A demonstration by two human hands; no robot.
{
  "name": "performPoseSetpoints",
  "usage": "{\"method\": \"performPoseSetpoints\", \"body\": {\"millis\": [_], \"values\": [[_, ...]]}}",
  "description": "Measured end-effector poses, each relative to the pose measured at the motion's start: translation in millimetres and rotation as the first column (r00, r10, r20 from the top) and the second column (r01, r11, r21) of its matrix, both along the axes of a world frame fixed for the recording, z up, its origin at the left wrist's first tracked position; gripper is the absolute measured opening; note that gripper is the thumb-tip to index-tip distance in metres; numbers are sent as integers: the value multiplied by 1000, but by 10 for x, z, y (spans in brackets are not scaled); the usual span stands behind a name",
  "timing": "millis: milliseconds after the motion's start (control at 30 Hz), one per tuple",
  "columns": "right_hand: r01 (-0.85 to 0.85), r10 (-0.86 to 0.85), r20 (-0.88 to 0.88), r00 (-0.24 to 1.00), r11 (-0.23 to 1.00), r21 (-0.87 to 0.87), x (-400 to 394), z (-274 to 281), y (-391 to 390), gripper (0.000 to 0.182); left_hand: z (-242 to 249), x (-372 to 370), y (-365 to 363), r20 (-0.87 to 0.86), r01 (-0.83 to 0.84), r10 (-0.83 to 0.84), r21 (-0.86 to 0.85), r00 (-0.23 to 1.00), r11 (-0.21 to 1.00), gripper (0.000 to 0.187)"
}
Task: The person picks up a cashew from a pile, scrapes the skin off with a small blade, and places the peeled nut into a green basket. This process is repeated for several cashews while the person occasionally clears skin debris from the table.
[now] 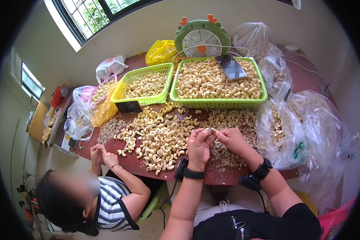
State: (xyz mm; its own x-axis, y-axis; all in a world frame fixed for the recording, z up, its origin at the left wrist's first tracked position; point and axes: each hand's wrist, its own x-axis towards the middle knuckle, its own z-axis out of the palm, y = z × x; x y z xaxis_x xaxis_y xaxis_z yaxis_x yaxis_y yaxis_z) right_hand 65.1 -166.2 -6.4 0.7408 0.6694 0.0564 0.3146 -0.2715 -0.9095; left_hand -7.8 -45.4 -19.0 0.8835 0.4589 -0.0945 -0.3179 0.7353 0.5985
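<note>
My left hand (pixel 199 149) and my right hand (pixel 233 141) meet above the near edge of the table, fingertips pinched together. A small pale piece that looks like a cashew nut (pixel 210 130) shows at my left fingertips. My right thumb and forefinger are closed against it; whatever else they grip is too small to make out. Loose cashews (pixel 164 138) lie in a broad heap to the left of my hands. Brown skin flakes (pixel 234 118) spread beneath and behind them.
Behind the heap stand a large green basket (pixel 220 105) full of cashews, a phone (pixel 231 67) on top, and a smaller yellow-green basket (pixel 142 98). A green fan (pixel 202 38) is at the back. Plastic bags (pixel 282 136) crowd the right. A co-worker (pixel 112 200) sits at left, hands raised.
</note>
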Motion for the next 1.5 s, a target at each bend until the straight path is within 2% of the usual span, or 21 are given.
{"method": "performPoseSetpoints", "body": {"millis": [33,133,300,400,467,667,800,1000,1067,1500], "values": [[31,-29,-40,999,999,36,3,-17,3,31,-2,6,-13,29,3,-2,-22,1000,1000,8],[-9,9,-4,1000,1000,-17,45,-43,-4,32,-5,14,2,14,-19,20,-37,1000,999,9],[-13,13,-12,1000,1000,9,26,-59,11,32,9,8,24,-22,-37,36,-42,999,998,13],[-7,8,-40,999,1000,11,45,-52,5,33,40,-3,4,-14,-19,18,-23,1000,1000,16],[-3,3,-64,998,1000,10,61,-46,-1,34,51,6,-20,18,-41,39,83,999,996,17],[-29,29,-5,1000,999,25,50,-60,5,37,7,21,33,-11,-98,98,3,995,995,15],[-37,37,0,999,999,4,60,-65,1,38,-40,11,70,4,-123,123,27,992,992,14],[-41,41,-17,999,999,14,56,-58,-3,38,-23,14,78,-14,-82,83,53,996,995,24],[-47,47,-16,999,999,-1,58,-46,-6,38,8,9,54,46,-78,73,112,996,991,30],[-100,101,-50,994,995,22,16,24,-9,35,28,-23,80,83,30,-38,92,996,995,31]]}}
